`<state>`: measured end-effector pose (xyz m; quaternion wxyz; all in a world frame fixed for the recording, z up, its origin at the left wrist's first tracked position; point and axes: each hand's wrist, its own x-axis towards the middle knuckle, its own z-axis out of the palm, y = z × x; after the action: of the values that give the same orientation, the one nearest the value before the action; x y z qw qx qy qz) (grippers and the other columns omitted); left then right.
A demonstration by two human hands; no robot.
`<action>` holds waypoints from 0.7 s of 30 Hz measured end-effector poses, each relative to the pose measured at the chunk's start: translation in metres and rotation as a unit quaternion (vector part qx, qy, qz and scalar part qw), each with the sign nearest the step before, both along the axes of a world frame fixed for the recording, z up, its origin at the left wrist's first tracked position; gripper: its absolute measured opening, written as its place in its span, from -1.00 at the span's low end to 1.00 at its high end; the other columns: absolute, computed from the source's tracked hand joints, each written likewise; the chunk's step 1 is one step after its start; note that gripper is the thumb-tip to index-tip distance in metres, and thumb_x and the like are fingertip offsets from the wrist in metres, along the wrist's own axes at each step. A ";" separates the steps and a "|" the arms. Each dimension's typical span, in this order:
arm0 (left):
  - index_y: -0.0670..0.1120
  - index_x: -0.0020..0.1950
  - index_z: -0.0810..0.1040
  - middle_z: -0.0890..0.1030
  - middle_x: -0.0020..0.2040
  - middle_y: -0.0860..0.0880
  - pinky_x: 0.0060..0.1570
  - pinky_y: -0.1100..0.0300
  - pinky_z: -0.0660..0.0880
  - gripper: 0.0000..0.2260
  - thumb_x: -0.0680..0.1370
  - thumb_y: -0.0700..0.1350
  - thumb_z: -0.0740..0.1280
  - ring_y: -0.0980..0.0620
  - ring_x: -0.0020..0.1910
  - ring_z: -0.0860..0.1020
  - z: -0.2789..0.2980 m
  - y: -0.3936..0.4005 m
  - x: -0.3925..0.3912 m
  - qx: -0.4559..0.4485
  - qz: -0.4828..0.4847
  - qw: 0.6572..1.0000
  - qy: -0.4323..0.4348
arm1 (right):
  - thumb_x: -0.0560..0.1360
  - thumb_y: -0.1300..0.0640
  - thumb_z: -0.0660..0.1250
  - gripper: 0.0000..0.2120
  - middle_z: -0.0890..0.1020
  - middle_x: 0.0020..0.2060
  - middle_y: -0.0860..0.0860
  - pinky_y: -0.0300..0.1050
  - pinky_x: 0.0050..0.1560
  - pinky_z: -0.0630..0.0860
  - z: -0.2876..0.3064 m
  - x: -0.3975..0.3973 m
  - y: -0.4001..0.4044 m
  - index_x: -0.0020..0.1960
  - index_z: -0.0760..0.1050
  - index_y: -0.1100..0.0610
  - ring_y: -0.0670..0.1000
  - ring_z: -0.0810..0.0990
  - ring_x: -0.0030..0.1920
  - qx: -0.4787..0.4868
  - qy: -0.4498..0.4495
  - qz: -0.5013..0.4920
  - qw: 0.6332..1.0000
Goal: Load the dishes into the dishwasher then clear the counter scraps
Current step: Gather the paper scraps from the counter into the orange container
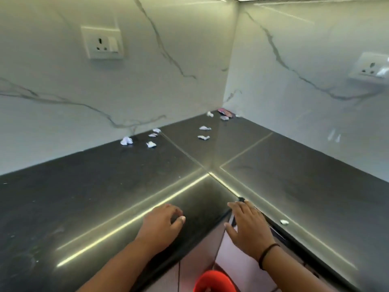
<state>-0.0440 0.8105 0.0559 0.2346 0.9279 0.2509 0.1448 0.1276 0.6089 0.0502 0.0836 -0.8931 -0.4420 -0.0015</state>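
Several crumpled white paper scraps (126,141) lie on the dark corner counter (84,186) near the back wall, more of them (204,128) toward the corner, where a pinkish wrapper (225,111) also lies. One scrap (284,222) sits alone near the right front edge. My left hand (162,223) rests on the counter's front edge, fingers loosely curled, holding nothing. My right hand (246,226) hovers by the inner counter corner, fingers spread, empty. No dishes or dishwasher racks are in view.
A red bucket (213,281) stands on the floor below the counter edge, between my arms. Marble walls close the corner, with a socket (103,43) on the left wall and another socket (370,67) on the right wall. Cabinet fronts (195,256) run below.
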 end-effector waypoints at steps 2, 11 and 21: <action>0.10 0.38 0.38 0.41 0.40 0.05 0.41 0.12 0.20 -0.56 0.55 0.23 0.18 0.02 0.42 0.31 -0.015 0.029 -0.004 0.036 0.077 0.994 0.068 | 0.53 -0.32 0.04 -0.35 0.22 0.50 -0.05 0.00 0.52 0.07 -0.003 0.023 0.027 0.52 0.11 -0.04 0.04 0.03 0.54 -0.006 0.011 0.013 1.000; 0.07 0.56 -0.22 -0.22 0.57 0.01 0.45 -0.05 -0.30 -0.13 0.37 0.53 -0.26 -0.02 0.53 -0.27 -0.051 0.083 0.002 0.062 0.267 0.939 0.209 | 0.23 -0.65 -0.30 0.05 -0.16 0.56 -0.01 0.09 0.49 -0.29 -0.039 0.108 0.131 0.56 -0.20 -0.07 0.09 -0.25 0.54 -0.044 0.059 0.068 0.995; -0.01 0.56 -0.25 -0.20 0.58 -0.05 0.50 -0.04 -0.23 -0.11 0.42 0.50 -0.13 -0.04 0.54 -0.23 -0.042 0.133 0.063 0.038 0.355 0.915 0.189 | 0.27 -0.63 -0.22 0.06 -0.17 0.56 0.07 0.07 0.49 -0.27 -0.037 0.192 0.228 0.57 -0.16 0.01 0.13 -0.24 0.54 -0.010 0.054 0.102 0.993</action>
<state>0.0194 0.9437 0.0140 0.0805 0.7962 0.5976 0.0496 0.3197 0.8367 0.0136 0.0984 -0.8430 -0.5255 0.0591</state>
